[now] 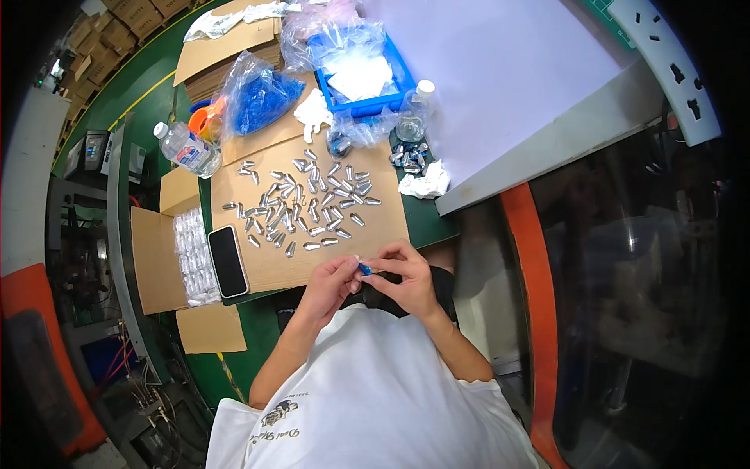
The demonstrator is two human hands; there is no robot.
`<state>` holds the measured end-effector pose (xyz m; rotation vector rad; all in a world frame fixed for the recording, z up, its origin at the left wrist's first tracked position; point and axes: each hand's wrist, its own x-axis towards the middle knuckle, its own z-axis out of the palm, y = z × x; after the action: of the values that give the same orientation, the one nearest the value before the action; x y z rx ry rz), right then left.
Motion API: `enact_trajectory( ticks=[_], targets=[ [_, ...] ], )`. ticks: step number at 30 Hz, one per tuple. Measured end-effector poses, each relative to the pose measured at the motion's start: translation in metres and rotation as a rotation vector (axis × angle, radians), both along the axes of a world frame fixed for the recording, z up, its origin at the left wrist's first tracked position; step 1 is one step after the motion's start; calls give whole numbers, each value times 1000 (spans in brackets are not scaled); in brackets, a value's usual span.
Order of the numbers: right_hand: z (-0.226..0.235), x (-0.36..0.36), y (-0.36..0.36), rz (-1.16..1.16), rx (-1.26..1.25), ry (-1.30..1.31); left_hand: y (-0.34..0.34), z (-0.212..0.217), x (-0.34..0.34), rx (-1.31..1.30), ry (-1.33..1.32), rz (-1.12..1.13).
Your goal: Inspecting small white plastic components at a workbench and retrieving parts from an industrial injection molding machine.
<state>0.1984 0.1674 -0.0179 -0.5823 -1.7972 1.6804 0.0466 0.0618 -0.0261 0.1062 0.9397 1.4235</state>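
Close to my body, my left hand [331, 286] and my right hand [408, 278] meet in front of the cardboard sheet's near edge. Between their fingertips is a small blue piece [365, 269], pinched from both sides; its exact kind is too small to make out, and fingers cover part of it. Just beyond the hands, many small silver tapered metal parts [298, 205] lie scattered on the cardboard sheet [383, 227]. At the sheet's far right is a cluster of dark blue and silver small parts [410, 157].
Left of the sheet lie a phone [227, 262] and an open carton [156, 270] of wrapped silver parts. Two clear bottles [187, 150], a bag of blue pieces [262, 102], a blue tray [375, 105] and a crumpled white cloth [426, 181] stand around the far side.
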Motion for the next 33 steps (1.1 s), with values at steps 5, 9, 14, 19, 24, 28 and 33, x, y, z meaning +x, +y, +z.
enact_trajectory(
  ticks=[5, 9, 14, 19, 24, 28, 33],
  targets=[
    [9, -3, 6, -143, 531, 23, -2, 3, 10, -13, 639, 43],
    [15, -5, 4, -147, 597, 3, -2, 14, 14, 70, 848, 64],
    [16, -2, 4, -156, 630, 0, -3, 21, 9, -12, 725, -26],
    [11, 3, 4, -118, 646, -16, -3, 27, 4, -41, 635, -122],
    [12, 5, 5, -72, 669, 7, -7, 22, 0, -62, 530, -148],
    [9, 5, 4, -38, 654, -4, -8, 21, 0, -62, 533, -145],
    [3, 6, 3, -31, 643, -4, -12, 16, 2, -68, 627, -143]
  ],
)
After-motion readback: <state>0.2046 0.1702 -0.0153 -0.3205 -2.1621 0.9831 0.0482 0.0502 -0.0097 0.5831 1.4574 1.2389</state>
